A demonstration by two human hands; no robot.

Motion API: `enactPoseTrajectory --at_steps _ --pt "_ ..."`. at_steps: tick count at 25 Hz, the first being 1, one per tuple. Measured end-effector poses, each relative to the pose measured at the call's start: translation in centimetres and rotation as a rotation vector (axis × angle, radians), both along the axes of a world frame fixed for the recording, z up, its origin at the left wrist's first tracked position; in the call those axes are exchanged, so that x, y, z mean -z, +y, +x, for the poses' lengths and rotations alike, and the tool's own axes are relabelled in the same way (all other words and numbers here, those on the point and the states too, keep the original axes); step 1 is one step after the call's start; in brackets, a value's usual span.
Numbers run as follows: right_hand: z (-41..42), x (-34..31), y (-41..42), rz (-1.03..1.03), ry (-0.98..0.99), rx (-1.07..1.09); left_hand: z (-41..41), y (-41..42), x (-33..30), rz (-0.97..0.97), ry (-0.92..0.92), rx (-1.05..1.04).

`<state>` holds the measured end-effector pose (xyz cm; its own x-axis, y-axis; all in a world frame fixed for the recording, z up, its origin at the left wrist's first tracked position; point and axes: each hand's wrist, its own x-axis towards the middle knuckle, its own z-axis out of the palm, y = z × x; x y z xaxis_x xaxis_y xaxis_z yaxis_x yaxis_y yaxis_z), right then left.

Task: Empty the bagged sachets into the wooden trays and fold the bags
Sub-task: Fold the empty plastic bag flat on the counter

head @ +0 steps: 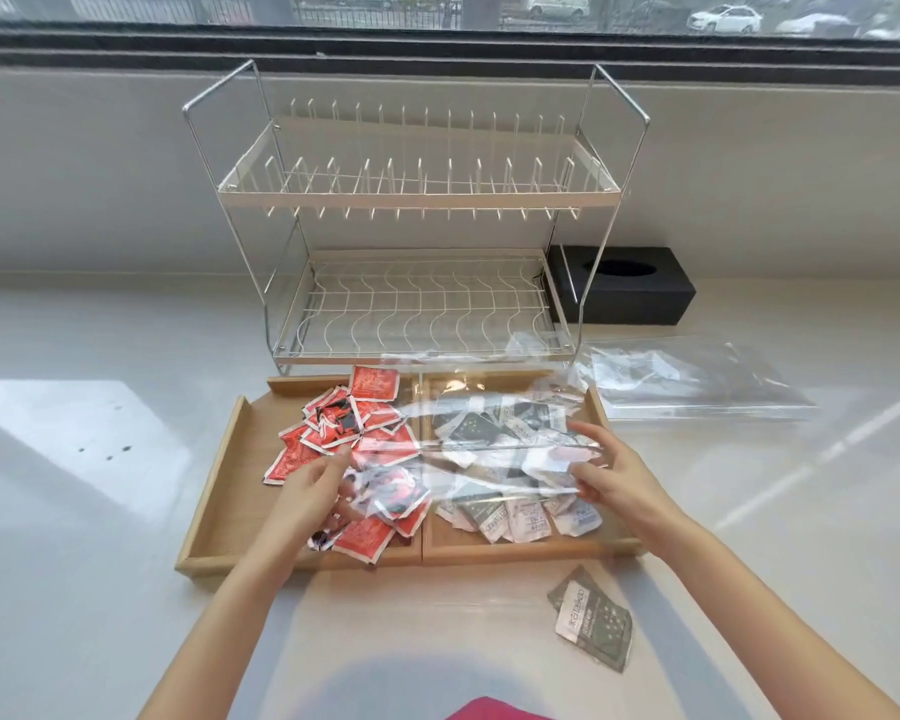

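So both trays look loaded already: red sachets piled in the left wooden tray, grey and white sachets in the right wooden tray. The person is holding a clear plastic bag stretched flat over the two trays. The left hand pinches its edge at about 9 o'clock of the bag and the right hand grips the edge at about 3 o'clock, hands well apart. It looks emptied, though it's so see-through that it's hard to be sure nothing is left inside.

What could go sideways, as a guess:

- The bag hangs right over the piles. If the person folds it in the air and it sags or drags, it could sweep sachets over the low tray walls.
- Slick film could slip out of a pinch mid-fold and leave a messy crease.
- One grey sachet is already out on the table at roughly 5 o'clock from the trays, so it's easy to forget.
- Another clear bag lies at about 2 o'clock beside the wire dish rack. It seems unfolded, so that could get skipped too.
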<state>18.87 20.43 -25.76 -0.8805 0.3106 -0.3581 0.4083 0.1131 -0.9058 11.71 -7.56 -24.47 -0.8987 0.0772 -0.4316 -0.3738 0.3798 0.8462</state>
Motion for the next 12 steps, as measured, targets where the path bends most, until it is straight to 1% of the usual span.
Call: enactPoseTrajectory --at_steps 4,8,10,12 --pt "1.3 -0.7 0.1 0.032 0.052 -0.131 -0.1 0.4 0.3 0.054 0.088 -0.005" --pt "1.8 -1.5 0.2 0.009 0.11 -0.226 -0.4 0.4 0.6 0.124 0.073 -0.016" --pt "1.9 -1.8 0.4 0.015 0.135 -0.213 -0.3 0.3 0.5 0.176 0.067 0.008" --pt "2.0 -1.8 0.6 -0.008 0.153 -0.13 0.0 0.1 0.2 0.2 0.092 0.021"
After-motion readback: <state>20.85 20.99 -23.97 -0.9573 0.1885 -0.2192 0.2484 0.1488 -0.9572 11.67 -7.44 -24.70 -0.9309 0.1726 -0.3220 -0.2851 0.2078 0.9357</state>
